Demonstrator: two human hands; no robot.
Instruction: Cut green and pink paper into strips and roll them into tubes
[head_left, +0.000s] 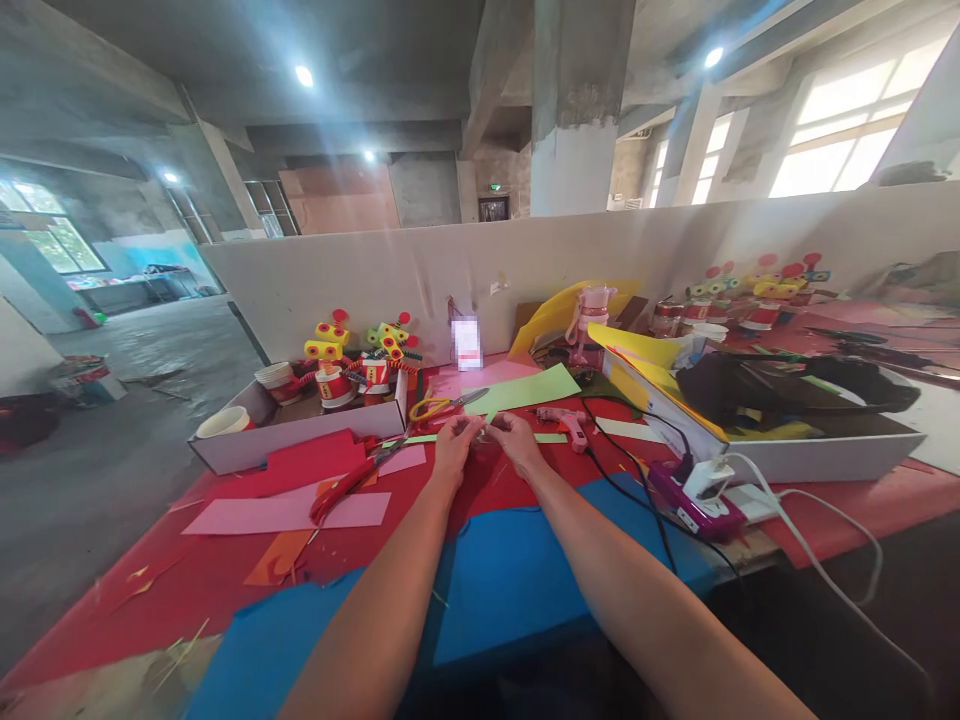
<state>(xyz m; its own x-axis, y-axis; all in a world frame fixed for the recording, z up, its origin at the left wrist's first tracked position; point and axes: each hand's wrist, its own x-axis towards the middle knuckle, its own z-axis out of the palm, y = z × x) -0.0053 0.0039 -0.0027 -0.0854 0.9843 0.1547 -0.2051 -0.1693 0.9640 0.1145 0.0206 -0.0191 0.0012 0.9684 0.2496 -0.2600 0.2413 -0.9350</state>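
My left hand [459,440] and my right hand [514,440] meet at the middle of the table, fingers pinched close together. Between the fingertips is something small that I cannot make out; a bit of light green shows beside it. Just beyond my hands lies a light green sheet [532,388]. A narrow green strip [553,438] stretches across the table near my fingers, partly hidden by them. Yellow-handled scissors [431,408] lie beyond my left hand, and a pink hot glue gun [566,425] rests right of my right hand.
Red-handled scissors [341,495] lie on pink paper [285,515] at left. A shallow box [300,440] holds paper cups and cup figures [335,380]. At right are a white box [817,455], a purple power strip [694,505] and loose cables. Blue sheet [495,580] covers the front.
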